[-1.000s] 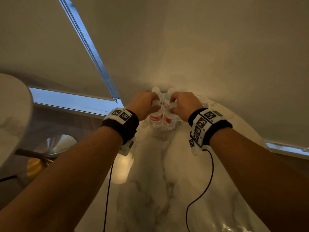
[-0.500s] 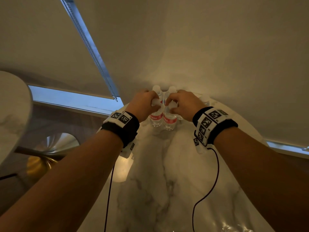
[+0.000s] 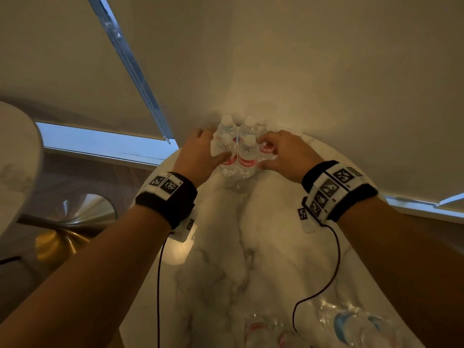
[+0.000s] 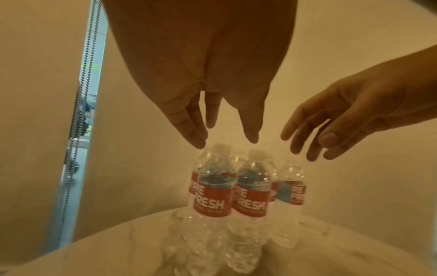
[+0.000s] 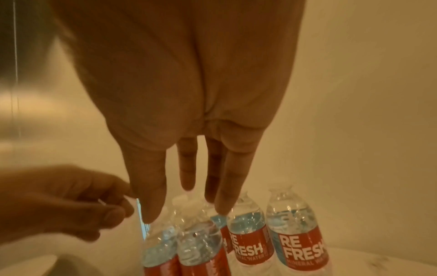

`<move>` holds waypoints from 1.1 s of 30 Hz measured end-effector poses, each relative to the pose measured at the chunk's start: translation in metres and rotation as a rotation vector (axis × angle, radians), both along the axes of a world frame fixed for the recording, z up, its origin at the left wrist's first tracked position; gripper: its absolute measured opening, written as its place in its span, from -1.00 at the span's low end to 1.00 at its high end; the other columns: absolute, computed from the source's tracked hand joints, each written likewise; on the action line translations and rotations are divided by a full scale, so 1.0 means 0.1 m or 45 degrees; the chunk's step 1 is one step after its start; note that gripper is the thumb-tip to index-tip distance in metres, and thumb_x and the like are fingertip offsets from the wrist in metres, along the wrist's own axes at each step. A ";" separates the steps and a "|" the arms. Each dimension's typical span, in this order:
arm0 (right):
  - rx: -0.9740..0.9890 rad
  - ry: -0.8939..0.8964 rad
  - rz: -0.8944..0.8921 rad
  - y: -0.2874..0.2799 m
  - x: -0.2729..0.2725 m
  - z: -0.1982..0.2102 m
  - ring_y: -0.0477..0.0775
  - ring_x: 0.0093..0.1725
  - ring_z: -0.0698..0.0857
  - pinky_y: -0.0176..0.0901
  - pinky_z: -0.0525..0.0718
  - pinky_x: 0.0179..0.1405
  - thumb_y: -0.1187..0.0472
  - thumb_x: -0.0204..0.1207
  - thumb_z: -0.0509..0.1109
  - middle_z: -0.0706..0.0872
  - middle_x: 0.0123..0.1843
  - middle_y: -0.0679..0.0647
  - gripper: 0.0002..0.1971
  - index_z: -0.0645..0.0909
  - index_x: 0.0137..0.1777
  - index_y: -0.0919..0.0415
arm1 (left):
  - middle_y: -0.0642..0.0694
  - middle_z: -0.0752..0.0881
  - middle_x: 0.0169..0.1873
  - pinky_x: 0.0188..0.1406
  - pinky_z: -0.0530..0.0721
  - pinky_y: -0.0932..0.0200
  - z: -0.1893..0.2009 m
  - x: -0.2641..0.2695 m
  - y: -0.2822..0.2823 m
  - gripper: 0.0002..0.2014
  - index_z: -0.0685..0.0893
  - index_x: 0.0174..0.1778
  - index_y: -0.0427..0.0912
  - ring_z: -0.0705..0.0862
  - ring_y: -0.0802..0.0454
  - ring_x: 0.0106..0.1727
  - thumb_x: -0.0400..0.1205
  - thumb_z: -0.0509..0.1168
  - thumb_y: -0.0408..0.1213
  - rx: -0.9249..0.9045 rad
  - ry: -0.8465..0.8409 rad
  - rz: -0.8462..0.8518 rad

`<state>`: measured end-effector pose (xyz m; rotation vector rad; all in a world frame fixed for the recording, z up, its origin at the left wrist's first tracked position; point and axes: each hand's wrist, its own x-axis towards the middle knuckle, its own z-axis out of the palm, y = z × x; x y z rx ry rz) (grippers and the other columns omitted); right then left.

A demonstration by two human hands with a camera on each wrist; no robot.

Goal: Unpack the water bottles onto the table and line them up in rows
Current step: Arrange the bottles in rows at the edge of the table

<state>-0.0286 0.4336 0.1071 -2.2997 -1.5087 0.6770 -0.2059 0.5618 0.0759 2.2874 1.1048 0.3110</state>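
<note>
Several clear water bottles [image 3: 237, 153] with red labels stand upright in a tight cluster at the far edge of the marble table [image 3: 263, 247]. In the left wrist view two front bottles [image 4: 212, 188] stand side by side with others behind them. My left hand [image 3: 200, 153] hovers at the cluster's left, its fingers [image 4: 198, 130] straight just above the caps, holding nothing. My right hand [image 3: 281, 151] is at the cluster's right, fingers [image 5: 151, 201] extended down over the bottle tops [image 5: 246, 220], also holding nothing.
Plastic-wrapped bottles [image 3: 356, 325] lie at the table's near edge by my right forearm. A roller blind with a bead chain [image 3: 130, 61] hangs close behind the cluster. A second round table [image 3: 17, 156] with a gold base [image 3: 57, 242] stands to the left.
Both hands gripped the tops of the two front bottles earlier. Now they have let go and moved apart to either side, leaving the bottles standing.
</note>
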 end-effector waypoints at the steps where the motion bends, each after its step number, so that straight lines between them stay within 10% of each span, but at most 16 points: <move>1: -0.012 0.037 -0.026 -0.18 -0.05 0.08 0.02 0.08 0.66 -0.18 0.54 -0.01 0.04 0.43 0.57 0.67 0.21 0.06 -0.49 0.58 0.37 0.04 | -0.18 0.61 0.25 0.20 0.67 -0.04 0.03 -0.10 -0.14 -0.38 0.51 0.48 -0.14 0.67 -0.11 0.15 0.54 0.48 0.00 -0.008 -0.020 -0.010; 8: -0.148 0.225 -0.108 -1.57 -0.56 0.44 -0.11 -0.10 0.74 -0.14 0.67 -0.03 -0.06 0.44 0.53 0.73 0.03 -0.13 -0.65 0.64 0.21 -0.09 | 0.07 0.74 -0.03 0.03 0.76 0.12 0.28 -0.76 -1.49 -0.74 0.77 0.17 0.03 0.74 0.21 -0.07 0.62 0.38 0.01 -0.313 0.015 -0.482; 14: -0.439 0.430 0.095 -2.60 -1.10 0.34 -0.19 -0.04 0.69 -0.16 0.72 0.02 -0.32 0.29 0.51 0.66 0.01 -0.20 -0.56 0.62 0.16 -0.27 | 0.27 0.62 0.12 0.06 0.71 0.31 0.21 -1.25 -2.39 -0.55 0.66 0.26 0.28 0.63 0.30 0.08 0.48 0.39 0.30 -0.574 0.229 -0.840; 18: -0.496 0.358 0.198 -2.96 -1.42 0.00 -0.16 0.00 0.62 -0.21 0.67 0.05 -0.28 0.30 0.50 0.46 0.08 -0.23 -0.53 0.49 0.21 -0.33 | 0.21 0.49 0.21 0.18 0.60 0.37 0.00 -1.35 -2.58 -0.59 0.58 0.29 0.26 0.54 0.28 0.16 0.53 0.41 0.15 -0.458 0.270 -0.943; 22: -0.330 0.236 0.109 -2.88 -1.51 -0.12 -0.12 -0.05 0.60 -0.29 0.52 -0.06 -0.02 0.57 0.34 0.45 0.10 -0.14 -0.77 0.53 0.21 -0.17 | 0.13 0.49 0.22 0.19 0.58 0.34 -0.08 -1.25 -2.55 -0.69 0.57 0.30 0.15 0.55 0.19 0.14 0.63 0.36 -0.06 -0.318 0.219 -0.879; 33: -0.191 -0.034 -0.229 -1.22 -0.09 -0.14 0.23 0.08 0.67 -0.04 0.59 0.05 0.10 0.44 0.52 0.68 0.06 0.18 -0.70 0.72 0.17 0.06 | -0.19 0.66 0.16 0.10 0.49 0.15 -0.01 0.43 -0.95 -0.67 0.69 0.24 -0.15 0.64 -0.14 0.15 0.59 0.43 -0.14 -0.047 0.222 -0.704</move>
